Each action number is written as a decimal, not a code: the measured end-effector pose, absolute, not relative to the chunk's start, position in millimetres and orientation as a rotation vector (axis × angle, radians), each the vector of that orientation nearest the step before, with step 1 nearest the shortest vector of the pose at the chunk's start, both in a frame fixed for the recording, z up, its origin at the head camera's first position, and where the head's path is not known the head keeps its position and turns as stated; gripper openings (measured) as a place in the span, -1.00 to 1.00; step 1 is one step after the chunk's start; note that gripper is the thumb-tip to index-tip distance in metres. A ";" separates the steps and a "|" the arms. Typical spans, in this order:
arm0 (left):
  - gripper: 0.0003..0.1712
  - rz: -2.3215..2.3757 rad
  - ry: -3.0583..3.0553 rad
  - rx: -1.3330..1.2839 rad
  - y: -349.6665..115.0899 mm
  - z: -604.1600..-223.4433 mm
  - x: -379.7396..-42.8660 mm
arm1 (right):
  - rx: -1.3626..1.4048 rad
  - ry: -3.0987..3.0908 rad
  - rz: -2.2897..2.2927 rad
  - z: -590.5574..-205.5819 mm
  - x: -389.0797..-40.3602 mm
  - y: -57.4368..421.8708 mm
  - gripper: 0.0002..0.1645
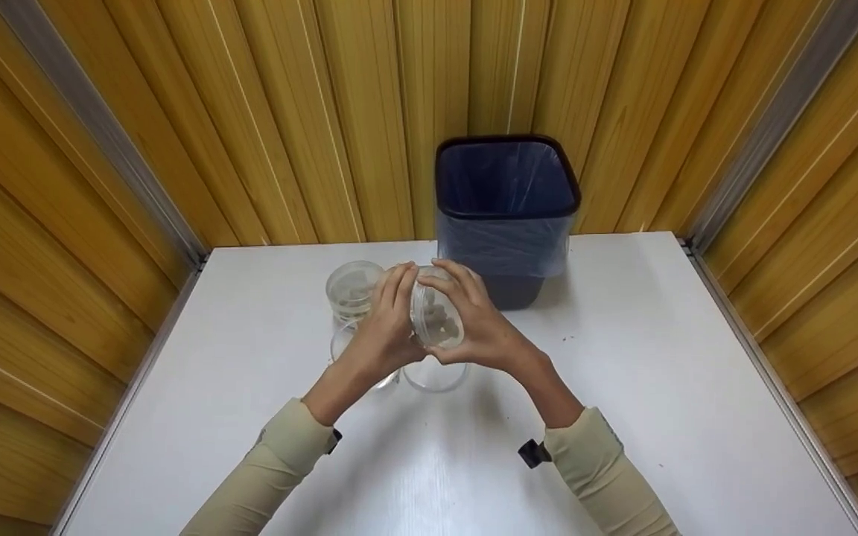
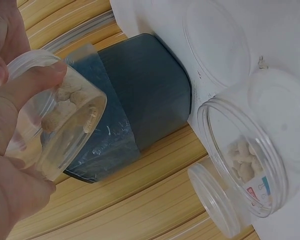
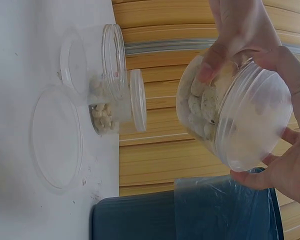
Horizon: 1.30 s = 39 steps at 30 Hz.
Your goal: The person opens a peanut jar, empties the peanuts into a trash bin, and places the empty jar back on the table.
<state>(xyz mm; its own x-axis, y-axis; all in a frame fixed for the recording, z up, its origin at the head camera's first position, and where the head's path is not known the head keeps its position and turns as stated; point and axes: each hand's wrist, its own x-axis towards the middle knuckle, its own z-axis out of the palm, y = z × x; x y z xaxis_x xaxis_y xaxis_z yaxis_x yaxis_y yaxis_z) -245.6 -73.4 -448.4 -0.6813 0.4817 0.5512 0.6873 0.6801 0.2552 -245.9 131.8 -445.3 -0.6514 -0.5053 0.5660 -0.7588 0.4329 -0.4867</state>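
Note:
Both hands hold a clear plastic jar (image 1: 440, 316) tilted above the table, with pale lumps inside and a translucent lid (image 3: 255, 120) on it. My left hand (image 1: 384, 320) grips the jar's body, its thumb lying across the side in the right wrist view. My right hand (image 1: 488, 327) curls round the lid, thumb and fingers at its rim. Below stands an open jar (image 2: 240, 155) with a threaded mouth. Just behind it is a lidded jar (image 1: 353, 286), pale lumps visible through its wall. A loose clear lid (image 3: 55, 137) lies flat on the table.
A dark blue bin (image 1: 507, 260) lined with a clear plastic bag stands at the back, right of the jars. Small crumbs (image 1: 567, 339) dot the white table (image 1: 623, 417). Wood-patterned panels (image 1: 354, 112) close in the back and both sides.

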 end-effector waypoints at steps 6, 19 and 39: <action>0.44 -0.664 -2.469 -0.943 -75.0 -446.8 -246.0 | 1.189 -2.335 0.951 -444.6 -248.0 138.5 0.15; 0.50 -0.710 -2.500 -0.908 -87.1 -453.9 -244.4 | 1.135 -2.400 1.005 -450.3 -249.7 168.5 0.10; 0.53 -0.814 -2.522 -0.836 -85.1 -461.6 -243.2 | 0.731 -2.509 1.234 -485.4 -260.3 240.5 0.18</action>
<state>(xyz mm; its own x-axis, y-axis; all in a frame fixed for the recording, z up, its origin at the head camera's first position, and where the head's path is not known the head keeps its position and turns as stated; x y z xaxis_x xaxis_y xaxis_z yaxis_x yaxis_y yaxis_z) -243.2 -85.1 -461.6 -0.7600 0.4242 0.4924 0.6321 0.6588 0.4080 -260.3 240.5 -485.4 -0.8426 -0.3261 0.4286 -0.5385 0.5152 -0.6667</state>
